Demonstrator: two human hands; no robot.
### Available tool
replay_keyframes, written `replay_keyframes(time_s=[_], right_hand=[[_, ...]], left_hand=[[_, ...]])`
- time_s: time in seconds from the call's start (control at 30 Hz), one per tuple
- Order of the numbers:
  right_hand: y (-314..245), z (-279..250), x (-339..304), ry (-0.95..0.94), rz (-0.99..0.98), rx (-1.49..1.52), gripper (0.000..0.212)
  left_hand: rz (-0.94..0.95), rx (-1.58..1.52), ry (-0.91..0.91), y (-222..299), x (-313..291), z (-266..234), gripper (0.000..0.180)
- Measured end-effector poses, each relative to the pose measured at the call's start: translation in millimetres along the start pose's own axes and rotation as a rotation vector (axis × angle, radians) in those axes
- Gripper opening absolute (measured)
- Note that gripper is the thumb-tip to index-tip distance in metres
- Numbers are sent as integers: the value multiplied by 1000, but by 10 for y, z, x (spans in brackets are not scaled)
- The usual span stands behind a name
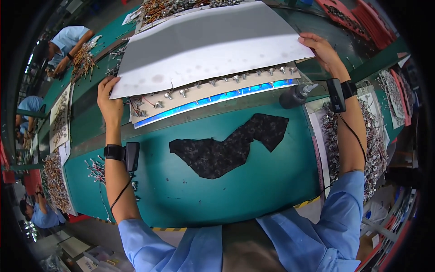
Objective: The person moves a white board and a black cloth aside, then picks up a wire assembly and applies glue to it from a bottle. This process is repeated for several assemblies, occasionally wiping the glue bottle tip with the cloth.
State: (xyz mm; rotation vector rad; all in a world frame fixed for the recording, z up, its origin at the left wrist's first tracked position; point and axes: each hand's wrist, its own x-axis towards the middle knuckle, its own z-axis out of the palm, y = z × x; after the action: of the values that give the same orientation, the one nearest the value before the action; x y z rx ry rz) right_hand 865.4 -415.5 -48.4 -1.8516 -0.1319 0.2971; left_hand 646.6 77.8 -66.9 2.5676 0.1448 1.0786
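A large white sheet (208, 54) spans the space between my two hands. Its left near corner is pinched by my left hand (110, 97), fingers and thumb closed on the edge. At the right edge my right hand (321, 49) grips the same sheet, the thumb showing on top. Beneath the sheet lies a beige board (190, 93) with rows of small metal parts (183, 93) along its near side; the sheet hides the rest. A shiny blue strip (217, 99) runs along the board's near edge.
A dark cloth (213, 156) lies on the green tabletop (263, 190). By the board's right end is a dark bottle (293, 96) with a nozzle. Wired parts (96, 170) lie at left; heaps of parts (362, 145) fill a right-hand tray. Co-workers (68, 43) sit at left.
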Motion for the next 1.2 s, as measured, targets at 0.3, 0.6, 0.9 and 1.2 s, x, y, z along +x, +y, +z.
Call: replay_keyframes(time_s=[0.3,0.6,0.9,1.2], right_hand=[[-269,-42,-230,109,30,-305,37],[-1249,-287,-1028,297,-360,-424,49],[-1604,165,-2311,303,-703,71,38],[-884,320,-2807,-236,-782,614,46]], left_hand=[[-106,9,-100,-24,-38,-149,41],[-62,192,20,142,-120,-587,31],[10,-667,-426,1969,-445,24,22],[-46,-655,-466,3019,-714,1260,61]])
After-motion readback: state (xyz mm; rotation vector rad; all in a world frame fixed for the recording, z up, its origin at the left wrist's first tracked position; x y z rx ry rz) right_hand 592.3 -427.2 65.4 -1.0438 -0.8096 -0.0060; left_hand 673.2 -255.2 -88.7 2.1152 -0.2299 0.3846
